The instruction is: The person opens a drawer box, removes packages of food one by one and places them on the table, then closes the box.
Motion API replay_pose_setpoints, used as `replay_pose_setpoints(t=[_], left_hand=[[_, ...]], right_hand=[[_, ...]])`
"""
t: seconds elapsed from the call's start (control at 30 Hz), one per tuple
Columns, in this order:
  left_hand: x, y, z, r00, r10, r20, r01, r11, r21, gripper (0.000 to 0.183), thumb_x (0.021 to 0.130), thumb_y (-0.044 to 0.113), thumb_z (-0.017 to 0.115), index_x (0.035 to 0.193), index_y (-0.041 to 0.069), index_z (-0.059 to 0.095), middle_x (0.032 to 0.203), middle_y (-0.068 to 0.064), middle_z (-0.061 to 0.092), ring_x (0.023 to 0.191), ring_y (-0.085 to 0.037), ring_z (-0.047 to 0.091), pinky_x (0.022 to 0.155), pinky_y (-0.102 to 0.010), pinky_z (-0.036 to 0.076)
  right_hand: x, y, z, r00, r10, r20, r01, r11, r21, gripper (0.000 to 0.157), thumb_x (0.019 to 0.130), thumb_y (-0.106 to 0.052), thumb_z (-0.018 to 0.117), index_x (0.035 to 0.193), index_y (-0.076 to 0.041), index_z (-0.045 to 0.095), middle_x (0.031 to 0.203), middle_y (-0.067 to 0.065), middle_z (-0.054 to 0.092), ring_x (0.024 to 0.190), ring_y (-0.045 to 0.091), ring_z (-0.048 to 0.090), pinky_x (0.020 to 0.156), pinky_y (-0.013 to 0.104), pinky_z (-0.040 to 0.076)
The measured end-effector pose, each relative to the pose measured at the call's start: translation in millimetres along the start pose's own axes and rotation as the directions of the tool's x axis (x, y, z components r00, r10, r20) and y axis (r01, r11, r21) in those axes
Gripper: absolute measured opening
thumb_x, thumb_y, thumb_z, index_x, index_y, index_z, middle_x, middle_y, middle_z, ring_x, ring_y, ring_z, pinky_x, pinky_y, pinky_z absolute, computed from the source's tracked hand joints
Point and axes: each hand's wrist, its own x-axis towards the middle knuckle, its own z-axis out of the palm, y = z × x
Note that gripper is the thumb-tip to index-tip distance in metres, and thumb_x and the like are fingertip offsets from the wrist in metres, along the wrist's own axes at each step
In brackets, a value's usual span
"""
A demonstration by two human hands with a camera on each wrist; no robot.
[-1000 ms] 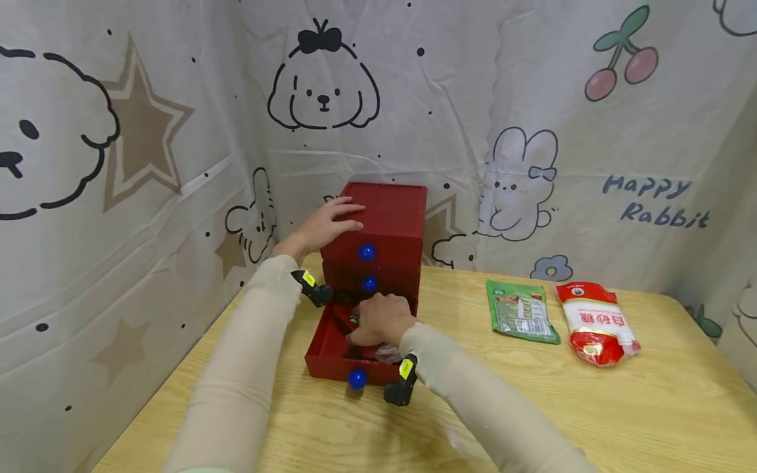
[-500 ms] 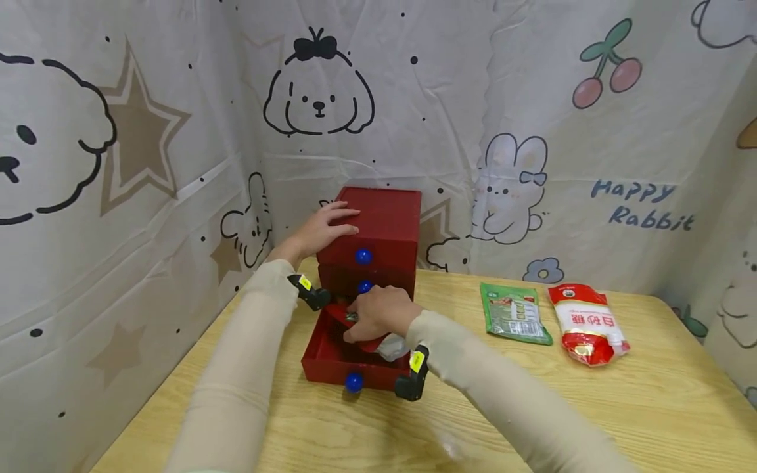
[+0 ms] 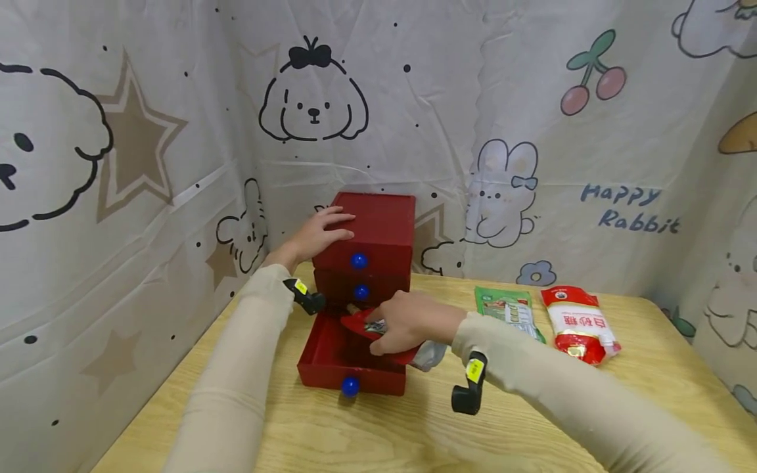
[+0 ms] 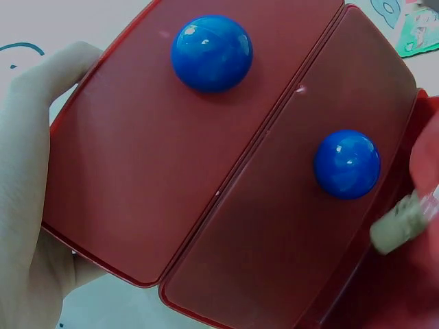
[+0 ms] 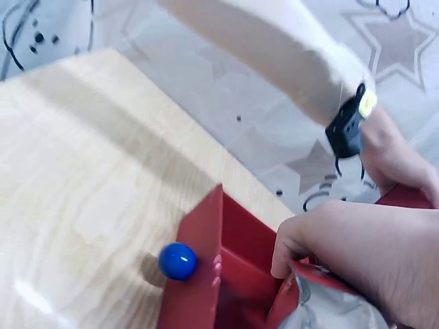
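A small red drawer cabinet (image 3: pixel 378 217) with blue knobs stands on the table, its bottom drawer (image 3: pixel 319 376) pulled out. My left hand (image 3: pixel 313 236) rests on the cabinet's top left edge, fingers extended. Over the open drawer, my right hand (image 3: pixel 416 320) pinches a red packet (image 3: pixel 353 322) with a crumpled silvery-clear end (image 3: pixel 430 355). The right wrist view shows that silvery part (image 5: pixel 333 308) below the curled fingers. A small tan stub (image 4: pixel 398 225), its kind unclear, sticks out by the packet in the left wrist view. The hand covers much of the packet.
To the right lie a green packet (image 3: pixel 508 309), partly behind the right forearm, and a red-and-white bag of white sugar (image 3: pixel 579 322). A printed curtain (image 3: pixel 449 131) hangs behind and at the left of the wooden table (image 3: pixel 331 433).
My right hand has lifted the red packet out of the bottom drawer and moved to the right with it. The left hand keeps its place on the cabinet. The head view has shifted slightly.
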Motion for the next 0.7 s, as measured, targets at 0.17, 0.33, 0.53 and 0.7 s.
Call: replay_pose_setpoints(t=[0.17, 0.33, 0.53, 0.7], left_hand=[[0.1, -0.9, -0.9, 1.000, 0.012, 0.007, -0.012, 1.000, -0.006, 0.056, 0.100, 0.034, 0.062, 0.151, 0.011, 0.056, 0.168, -0.008, 0.025, 0.155, -0.035, 0.014, 0.120, -0.061, 0.015], [0.3, -0.7, -3.0, 0.999, 0.032, -0.001, -0.032, 0.999, 0.005, 0.055, 0.100, 0.033, 0.063, 0.150, 0.009, 0.056, 0.168, -0.010, 0.025, 0.154, -0.035, 0.014, 0.120, -0.061, 0.015], [1.3, -2.8, -2.2, 0.999, 0.035, 0.014, -0.036, 0.999, 0.030, 0.056, 0.101, 0.035, 0.062, 0.152, 0.012, 0.055, 0.168, -0.009, 0.026, 0.154, -0.035, 0.015, 0.120, -0.062, 0.016], [2.0, -1.5, 0.2, 0.999, 0.036, 0.013, -0.036, 0.999, 0.022, 0.055, 0.101, 0.035, 0.064, 0.151, 0.013, 0.056, 0.167, -0.008, 0.027, 0.154, -0.034, 0.015, 0.120, -0.061, 0.016]], right_hand=[[-34, 10, -1.5, 0.999, -0.039, -0.022, 0.039, 0.999, 0.021, 0.059, 0.087, -0.053, 0.069, 0.142, -0.033, 0.065, 0.082, -0.005, 0.069, 0.072, 0.013, 0.059, 0.058, 0.034, 0.049], [-62, 27, -4.3, 0.997, -0.023, -0.068, 0.024, 1.000, 0.018, 0.059, 0.087, -0.050, 0.068, 0.144, -0.036, 0.064, 0.070, -0.005, 0.061, 0.065, 0.013, 0.051, 0.049, 0.033, 0.038], [-87, 52, -3.6, 0.990, 0.096, -0.104, -0.093, 0.995, 0.026, 0.060, 0.086, -0.047, 0.067, 0.145, -0.035, 0.062, 0.066, -0.004, 0.056, 0.062, 0.014, 0.050, 0.050, 0.035, 0.040], [-107, 76, 0.7, 0.973, 0.203, -0.111, -0.199, 0.979, 0.041, 0.062, 0.088, -0.048, 0.065, 0.147, -0.029, 0.060, 0.080, 0.001, 0.065, 0.069, 0.016, 0.054, 0.051, 0.037, 0.043]])
